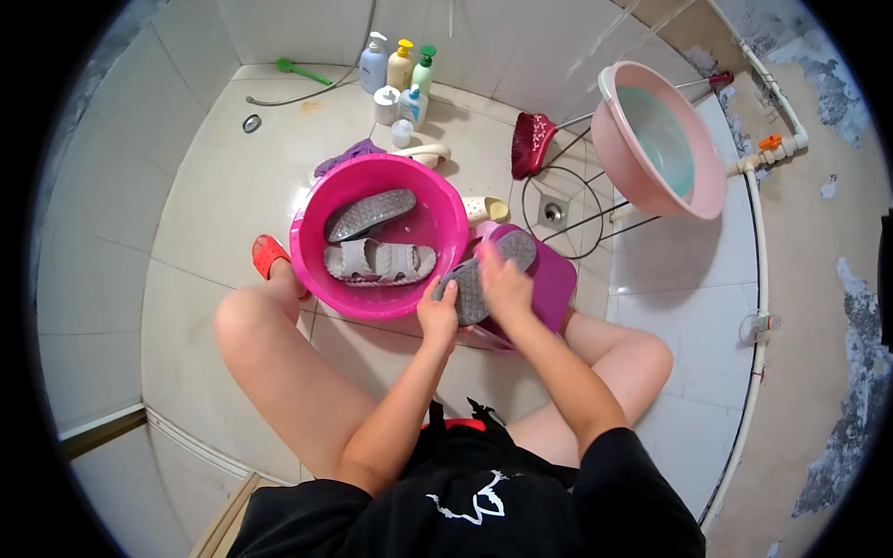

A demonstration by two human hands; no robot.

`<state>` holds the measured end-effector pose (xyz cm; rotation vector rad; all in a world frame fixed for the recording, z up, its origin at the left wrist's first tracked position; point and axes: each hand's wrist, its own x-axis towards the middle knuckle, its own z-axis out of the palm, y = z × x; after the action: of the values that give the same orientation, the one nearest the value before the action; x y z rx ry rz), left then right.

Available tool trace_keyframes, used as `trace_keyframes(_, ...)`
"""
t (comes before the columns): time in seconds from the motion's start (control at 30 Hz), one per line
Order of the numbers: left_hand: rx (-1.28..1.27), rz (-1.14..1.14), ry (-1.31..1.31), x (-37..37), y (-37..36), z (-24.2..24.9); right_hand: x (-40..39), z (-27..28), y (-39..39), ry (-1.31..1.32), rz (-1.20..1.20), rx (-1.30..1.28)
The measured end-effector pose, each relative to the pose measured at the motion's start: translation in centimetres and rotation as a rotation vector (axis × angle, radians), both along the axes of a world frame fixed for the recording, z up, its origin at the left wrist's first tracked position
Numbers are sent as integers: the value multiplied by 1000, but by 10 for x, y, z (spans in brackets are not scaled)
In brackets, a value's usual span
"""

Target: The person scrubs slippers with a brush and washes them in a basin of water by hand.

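Observation:
My left hand is closed on the edge of a grey slipper, its textured sole turned up beside the rim of the magenta basin. Over the same sole is my right hand, closed and partly blurred by motion. It grips a small pink thing that looks like a brush, mostly hidden by the fingers. Inside the basin lie two more grey slippers: one shows its sole, the other has its braided straps upward. Some water shows around them.
A magenta plastic stool stands right of the basin, near a cream clog. Behind are a purple cloth, several pump bottles and a red broom head. A pale pink basin rests tilted on a wire stand above the floor drain.

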<state>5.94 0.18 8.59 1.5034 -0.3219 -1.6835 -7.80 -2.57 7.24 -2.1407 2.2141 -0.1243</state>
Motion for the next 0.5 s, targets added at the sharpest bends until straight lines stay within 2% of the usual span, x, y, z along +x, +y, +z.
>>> trace_keyframes(0.03,-2,4,4,1,1,-4,10,15,21,-16,161,69)
trace_keyframes(0.1,8,13,36,2,10,-15,-12,9,16,48,142,79)
trace_keyframes(0.17,-11,5,20,1,8,-7,-45,8,-14,191,-116,46)
trace_keyframes(0.23,-93,-34,1,1,5,0,-66,3,-33,55,-325,17)
trace_keyframes(0.27,-100,-39,1,1,5,1,-59,-4,-27,61,-330,-66)
trace_keyframes(0.3,-67,-26,-20,1,7,1,-42,0,-14,156,-214,-82)
trace_keyframes(0.37,-41,-6,-36,0,6,-2,-4,19,24,52,91,32)
trace_keyframes(0.43,70,5,40,2,9,-16,-18,10,19,102,83,3)
trace_keyframes(0.47,45,4,48,2,11,-24,-28,4,16,150,70,-25)
trace_keyframes(0.5,42,1,44,1,10,-21,-46,-6,-1,170,-90,-26)
